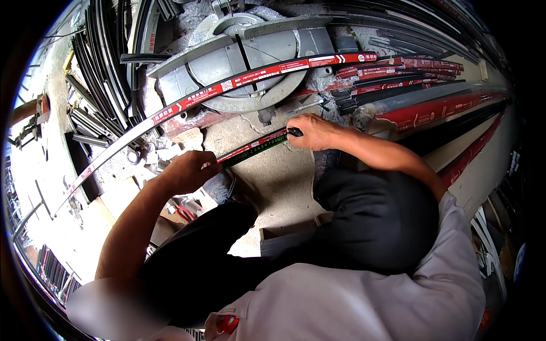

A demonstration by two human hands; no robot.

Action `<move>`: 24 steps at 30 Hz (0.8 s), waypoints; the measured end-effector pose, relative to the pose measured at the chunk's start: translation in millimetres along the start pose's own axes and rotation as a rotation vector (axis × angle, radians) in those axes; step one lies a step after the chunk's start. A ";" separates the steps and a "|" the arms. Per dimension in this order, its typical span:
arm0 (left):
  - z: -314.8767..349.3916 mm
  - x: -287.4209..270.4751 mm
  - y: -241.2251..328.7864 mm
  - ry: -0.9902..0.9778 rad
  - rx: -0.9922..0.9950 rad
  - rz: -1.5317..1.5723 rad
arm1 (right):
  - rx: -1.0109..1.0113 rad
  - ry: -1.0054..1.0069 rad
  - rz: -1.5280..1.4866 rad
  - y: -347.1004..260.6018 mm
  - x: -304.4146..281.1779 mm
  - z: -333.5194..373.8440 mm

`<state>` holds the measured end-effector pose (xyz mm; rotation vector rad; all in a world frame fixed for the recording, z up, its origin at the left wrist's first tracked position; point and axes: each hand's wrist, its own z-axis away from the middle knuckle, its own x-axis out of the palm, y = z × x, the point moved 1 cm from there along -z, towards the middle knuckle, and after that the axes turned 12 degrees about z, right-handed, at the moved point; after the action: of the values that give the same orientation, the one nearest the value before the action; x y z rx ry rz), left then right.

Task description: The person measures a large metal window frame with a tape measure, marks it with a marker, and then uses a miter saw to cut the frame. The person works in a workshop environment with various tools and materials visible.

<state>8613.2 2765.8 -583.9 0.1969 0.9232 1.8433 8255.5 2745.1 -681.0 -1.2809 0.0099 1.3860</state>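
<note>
Between my hands, above the floor, runs a short profile strip with red film (253,145). A green tape measure blade (263,149) lies along its near side. My left hand (192,170) is closed round the left end of the strip and blade. At the other end, my right hand (311,132) is closed with a small black object (294,131) at its fingers, too small to identify. Beyond them, a long red-filmed profile (256,74) lies across the grey miter saw base (213,62), its pale left end reaching far to the left.
Red-filmed profiles (409,71) are stacked right of the saw, with a wider red profile (438,111) nearer. Black profiles (102,62) lean at the far left. Red-handled pliers (185,213) lie beside my left leg. A dark box (287,233) stands between my legs.
</note>
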 end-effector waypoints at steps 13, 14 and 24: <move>-14.3 2.7 9.4 -0.014 -0.067 0.012 | 0.001 0.038 0.018 6.5 13.2 -8.9; -14.3 3.5 7.5 -0.001 -0.061 0.026 | -0.002 0.055 0.016 6.6 13.7 -8.8; -19.4 3.3 5.4 0.011 -0.021 0.077 | -0.024 0.040 -0.040 1.4 12.8 -11.3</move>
<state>8597.6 2757.8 -594.6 0.2117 0.9146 1.9260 8265.6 2746.3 -694.8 -1.3220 -0.0048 1.3297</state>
